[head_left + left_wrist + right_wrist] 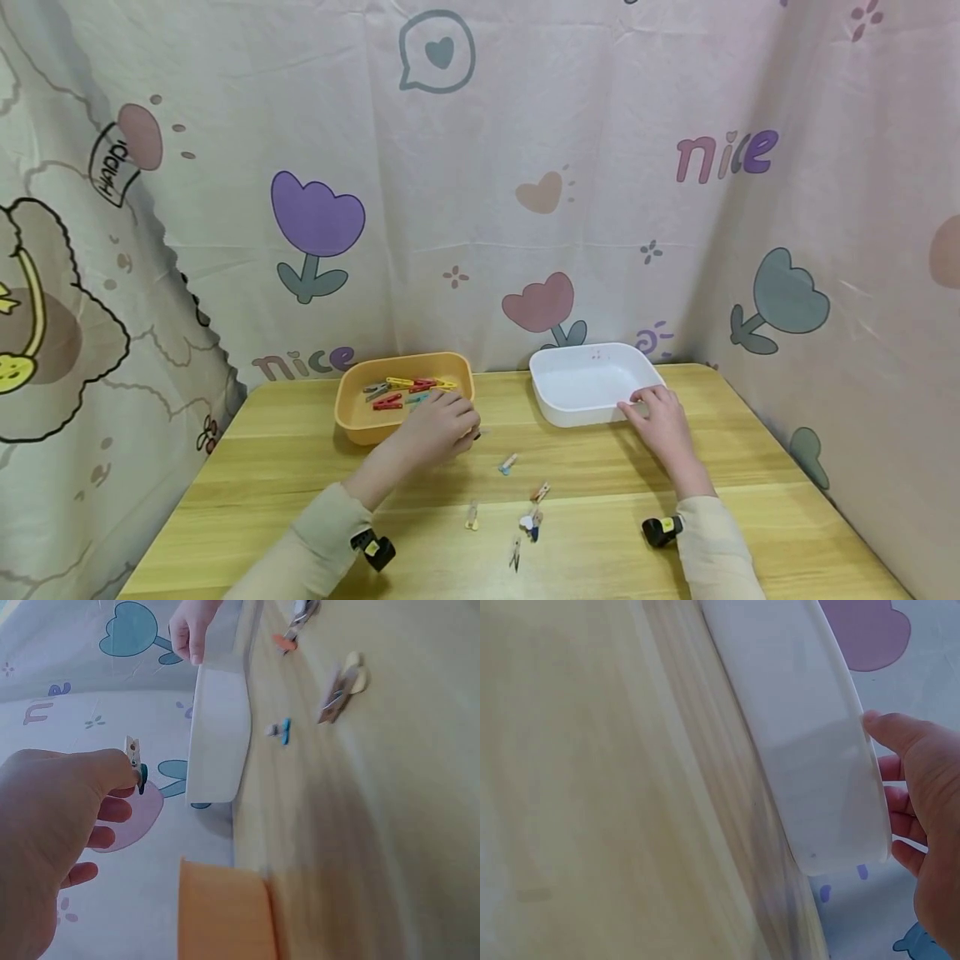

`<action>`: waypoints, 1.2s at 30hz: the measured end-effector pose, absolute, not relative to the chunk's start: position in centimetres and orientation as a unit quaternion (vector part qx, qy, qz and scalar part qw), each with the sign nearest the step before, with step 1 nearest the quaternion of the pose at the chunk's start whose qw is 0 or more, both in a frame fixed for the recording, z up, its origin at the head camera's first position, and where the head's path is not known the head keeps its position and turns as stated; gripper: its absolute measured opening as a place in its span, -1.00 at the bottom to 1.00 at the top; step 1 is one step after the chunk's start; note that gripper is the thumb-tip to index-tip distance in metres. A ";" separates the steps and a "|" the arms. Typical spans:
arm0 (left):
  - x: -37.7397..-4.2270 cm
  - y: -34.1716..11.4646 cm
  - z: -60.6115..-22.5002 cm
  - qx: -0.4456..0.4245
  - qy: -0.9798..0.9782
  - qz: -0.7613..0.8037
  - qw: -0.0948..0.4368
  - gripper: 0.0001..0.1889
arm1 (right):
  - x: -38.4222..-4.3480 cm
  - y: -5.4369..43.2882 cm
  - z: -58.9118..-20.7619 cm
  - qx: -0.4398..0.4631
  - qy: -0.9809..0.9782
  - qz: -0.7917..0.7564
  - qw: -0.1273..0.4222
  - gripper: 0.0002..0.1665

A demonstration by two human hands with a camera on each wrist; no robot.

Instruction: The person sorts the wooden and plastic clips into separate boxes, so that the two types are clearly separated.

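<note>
My left hand (442, 427) is beside the right front of the yellow-orange tub (365, 434). Between its thumb and finger it pinches a small wooden clothespin (133, 752) with a dark green decoration, held up off the table in the left wrist view. The right hand (662, 423) grips the near right rim of the white tub (581, 417), thumb outside and fingers over the edge. On the table between the arms lie several small decorated clothespins, among them one with a blue end (507, 464), an orange one (540, 492) and one with a yellow end (472, 516).
Inside the yellow-orange tub are several coloured clothespins, including a red one (387, 402). Both tubs stand at the back edge of the wooden table (585, 558), against a printed curtain (450, 167). A plain clothespin (515, 553) lies nearest the front.
</note>
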State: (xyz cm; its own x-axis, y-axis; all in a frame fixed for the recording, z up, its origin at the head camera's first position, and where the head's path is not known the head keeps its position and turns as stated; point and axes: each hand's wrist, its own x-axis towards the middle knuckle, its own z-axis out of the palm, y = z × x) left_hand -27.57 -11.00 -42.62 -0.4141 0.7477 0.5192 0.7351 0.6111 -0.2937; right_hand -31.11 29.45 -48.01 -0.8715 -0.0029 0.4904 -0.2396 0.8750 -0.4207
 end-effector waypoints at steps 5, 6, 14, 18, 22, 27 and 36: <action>-28.9 -10.3 -41.8 -0.443 -0.836 0.022 0.324 -0.91 | -31.1 29.5 -48.0 0.063 -0.936 0.245 0.244 -0.64; -29.1 -10.2 -41.6 -0.442 -0.836 0.025 0.325 -0.91 | -31.1 29.5 -48.0 0.063 -0.936 0.245 0.243 -0.64; -30.9 -9.3 -40.7 -0.443 -0.836 0.000 0.323 -0.93 | -30.9 29.3 -47.7 0.061 -0.937 0.246 0.239 -0.64; -32.1 -8.7 -40.7 -0.444 -0.833 0.005 0.331 -0.92 | -30.9 29.4 -47.8 0.063 -0.936 0.243 0.246 -0.65; -33.0 -8.1 -40.6 -0.447 -0.826 0.010 0.343 -0.91 | -31.0 29.4 -48.0 0.064 -0.935 0.244 0.248 -0.65; -33.9 -7.1 -40.2 -0.450 -0.823 0.021 0.347 -0.91 | -31.0 29.4 -48.1 0.057 -0.937 0.250 0.236 -0.64; -35.0 -4.8 -38.9 -0.447 -0.831 0.041 0.329 -0.91 | -31.1 29.4 -48.1 0.053 -0.939 0.250 0.230 -0.63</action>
State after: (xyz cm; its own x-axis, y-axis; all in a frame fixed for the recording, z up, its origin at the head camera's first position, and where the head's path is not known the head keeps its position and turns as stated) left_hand -35.04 -4.85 -38.89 -0.3835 0.7703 0.5095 0.7161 0.5964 -0.3626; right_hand -31.14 29.37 -48.10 -0.8887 0.0151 0.4583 -0.2150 0.8690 -0.4456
